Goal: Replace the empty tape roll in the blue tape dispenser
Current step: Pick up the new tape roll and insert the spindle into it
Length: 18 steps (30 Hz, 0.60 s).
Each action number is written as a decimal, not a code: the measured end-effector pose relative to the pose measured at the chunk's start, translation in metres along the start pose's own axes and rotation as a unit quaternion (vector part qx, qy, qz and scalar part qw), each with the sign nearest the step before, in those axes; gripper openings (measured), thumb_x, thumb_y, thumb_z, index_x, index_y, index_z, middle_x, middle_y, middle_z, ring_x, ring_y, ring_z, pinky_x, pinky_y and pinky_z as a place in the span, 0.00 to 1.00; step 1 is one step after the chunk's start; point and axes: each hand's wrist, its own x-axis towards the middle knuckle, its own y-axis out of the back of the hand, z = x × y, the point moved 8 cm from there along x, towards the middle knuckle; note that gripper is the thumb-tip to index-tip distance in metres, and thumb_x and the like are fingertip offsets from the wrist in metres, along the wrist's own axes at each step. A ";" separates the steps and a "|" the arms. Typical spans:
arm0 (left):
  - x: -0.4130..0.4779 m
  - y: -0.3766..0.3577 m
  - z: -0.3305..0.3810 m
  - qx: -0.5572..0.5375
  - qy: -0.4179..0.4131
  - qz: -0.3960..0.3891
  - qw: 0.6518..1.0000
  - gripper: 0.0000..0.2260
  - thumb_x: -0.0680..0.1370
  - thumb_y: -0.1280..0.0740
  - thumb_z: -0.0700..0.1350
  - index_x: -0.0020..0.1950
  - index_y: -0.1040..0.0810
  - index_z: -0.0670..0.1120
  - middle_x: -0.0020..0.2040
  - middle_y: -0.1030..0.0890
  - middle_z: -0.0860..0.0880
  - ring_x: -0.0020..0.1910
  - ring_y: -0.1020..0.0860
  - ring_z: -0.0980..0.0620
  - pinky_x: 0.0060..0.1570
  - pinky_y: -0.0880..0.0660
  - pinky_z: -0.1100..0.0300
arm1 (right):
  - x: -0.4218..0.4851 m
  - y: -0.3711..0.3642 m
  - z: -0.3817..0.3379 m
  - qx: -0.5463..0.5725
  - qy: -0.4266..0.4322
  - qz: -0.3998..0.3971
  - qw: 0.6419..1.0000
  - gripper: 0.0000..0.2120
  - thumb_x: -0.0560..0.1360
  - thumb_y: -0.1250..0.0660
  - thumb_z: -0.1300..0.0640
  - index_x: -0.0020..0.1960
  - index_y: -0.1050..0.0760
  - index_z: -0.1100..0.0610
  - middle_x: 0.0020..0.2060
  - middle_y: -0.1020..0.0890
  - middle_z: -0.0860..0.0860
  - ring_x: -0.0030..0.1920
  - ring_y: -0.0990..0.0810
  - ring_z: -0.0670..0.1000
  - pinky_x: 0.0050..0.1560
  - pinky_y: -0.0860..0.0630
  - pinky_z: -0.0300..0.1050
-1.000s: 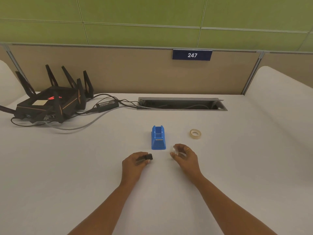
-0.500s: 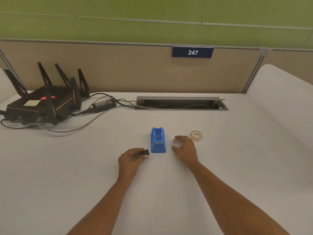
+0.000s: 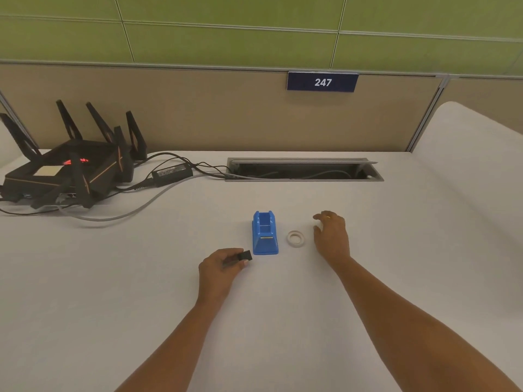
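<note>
Bare forearms, gold ring (image 3: 327,217)

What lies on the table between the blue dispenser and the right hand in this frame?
In the head view, one pale, clear-looking tape ring lies flat between the blue dispenser and the right hand, touching neither. The rest of that stretch is bare table.

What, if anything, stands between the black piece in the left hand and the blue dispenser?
Nothing visible. The black piece, pinched in the left hand, sits just short of the blue dispenser, with only bare table between them. The pale ring lies on the dispenser's far side, out of that path.
</note>
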 end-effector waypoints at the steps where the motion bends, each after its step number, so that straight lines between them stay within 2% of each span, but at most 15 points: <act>1: 0.000 0.000 0.000 0.002 -0.002 0.000 1.000 0.11 0.67 0.27 0.34 0.47 0.19 0.43 0.45 0.17 0.44 0.45 0.19 0.50 0.51 0.26 0.60 | 0.002 -0.001 0.003 -0.026 -0.003 -0.020 0.999 0.16 0.77 0.40 0.63 0.64 0.30 0.60 0.70 0.33 0.57 0.71 0.39 0.56 0.68 0.35 0.52; 4: 0.001 0.000 0.000 0.006 -0.007 0.002 1.000 0.11 0.67 0.27 0.34 0.48 0.19 0.42 0.45 0.17 0.45 0.42 0.20 0.53 0.44 0.26 0.72 | 0.006 -0.011 0.011 -0.107 -0.005 -0.101 0.989 0.22 0.79 0.44 0.59 0.72 0.41 0.57 0.75 0.45 0.56 0.75 0.49 0.58 0.73 0.44 0.56; 7: 0.001 0.000 0.000 0.006 -0.005 0.001 1.000 0.11 0.67 0.27 0.34 0.47 0.19 0.43 0.44 0.17 0.46 0.42 0.20 0.55 0.44 0.26 0.70 | 0.004 -0.019 0.017 -0.132 -0.005 -0.154 0.979 0.23 0.80 0.47 0.58 0.73 0.46 0.56 0.76 0.48 0.56 0.75 0.52 0.58 0.75 0.47 0.57; 9: 0.001 0.000 0.000 -0.001 -0.004 0.000 1.000 0.11 0.67 0.27 0.34 0.46 0.19 0.45 0.44 0.17 0.46 0.42 0.19 0.56 0.45 0.27 0.68 | 0.002 -0.018 0.017 -0.122 -0.002 -0.145 0.982 0.22 0.79 0.46 0.59 0.73 0.44 0.57 0.75 0.46 0.58 0.75 0.51 0.59 0.74 0.46 0.57; 12: 0.001 0.001 0.000 -0.002 -0.009 0.002 1.000 0.12 0.66 0.27 0.34 0.43 0.19 0.49 0.43 0.17 0.47 0.41 0.19 0.58 0.44 0.26 0.72 | -0.003 -0.013 0.014 -0.114 -0.004 -0.113 0.987 0.20 0.79 0.46 0.62 0.71 0.40 0.58 0.74 0.43 0.60 0.73 0.47 0.60 0.70 0.38 0.56; 13: 0.001 0.001 -0.001 -0.001 -0.010 0.001 1.000 0.12 0.66 0.26 0.34 0.43 0.19 0.49 0.43 0.17 0.47 0.42 0.19 0.57 0.46 0.25 0.69 | -0.005 -0.013 0.014 -0.119 -0.006 -0.109 0.987 0.20 0.79 0.47 0.62 0.71 0.40 0.58 0.73 0.43 0.62 0.72 0.46 0.61 0.68 0.36 0.55; 15: 0.000 0.001 -0.001 -0.001 -0.009 0.001 1.000 0.11 0.66 0.26 0.34 0.44 0.19 0.47 0.43 0.17 0.46 0.42 0.19 0.54 0.49 0.26 0.63 | -0.008 -0.013 0.014 -0.135 -0.005 -0.112 0.984 0.20 0.79 0.48 0.63 0.71 0.41 0.58 0.70 0.38 0.63 0.69 0.43 0.62 0.64 0.33 0.53; 18: -0.001 0.001 -0.002 -0.007 -0.009 0.000 1.000 0.11 0.66 0.26 0.34 0.44 0.19 0.47 0.43 0.17 0.46 0.42 0.19 0.54 0.47 0.26 0.66 | -0.014 -0.012 0.012 -0.147 0.004 -0.115 0.982 0.19 0.79 0.46 0.61 0.70 0.40 0.58 0.62 0.30 0.61 0.64 0.38 0.61 0.60 0.32 0.50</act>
